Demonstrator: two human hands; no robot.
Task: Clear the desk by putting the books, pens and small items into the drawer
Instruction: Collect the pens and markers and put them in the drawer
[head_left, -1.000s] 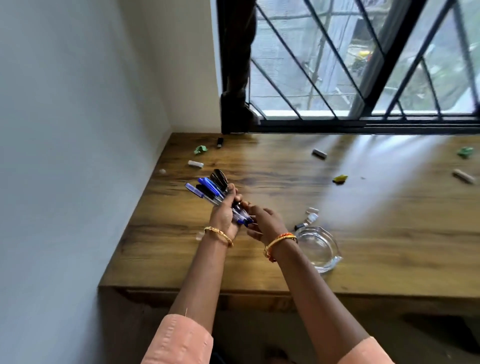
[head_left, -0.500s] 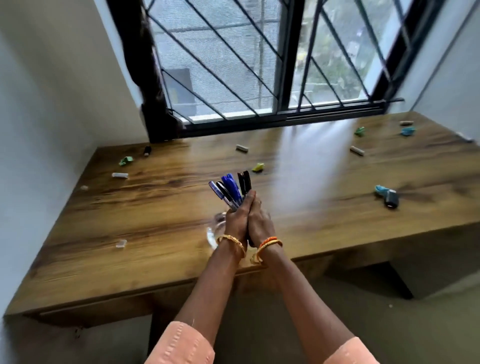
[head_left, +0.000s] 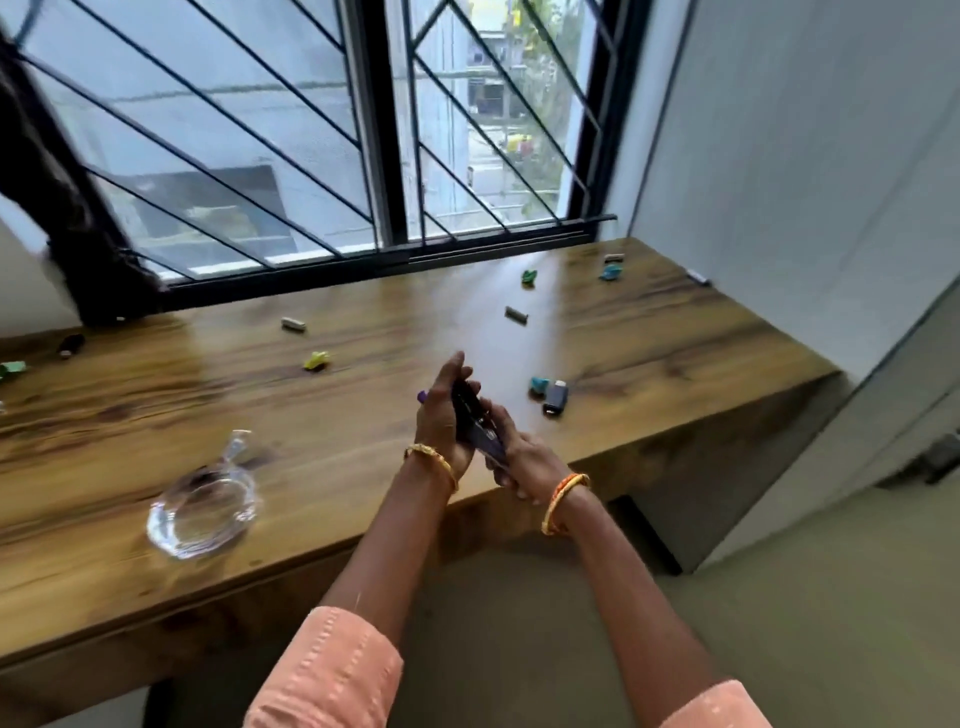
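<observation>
The left hand (head_left: 441, 415) and the right hand (head_left: 514, 457) both close round one bundle of pens (head_left: 475, 421), held just above the worktop (head_left: 649, 364), probably squaring them up for carrying to the unseen drawer.

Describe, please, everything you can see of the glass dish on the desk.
The glass dish is clear, round and shallow, with a thick rim and a spout-like lip pointing toward the window. It looks empty and sits upright on the wooden desk, near its front edge, left of both hands. Nothing touches it but the desk; motion blur hides finer detail.
</observation>
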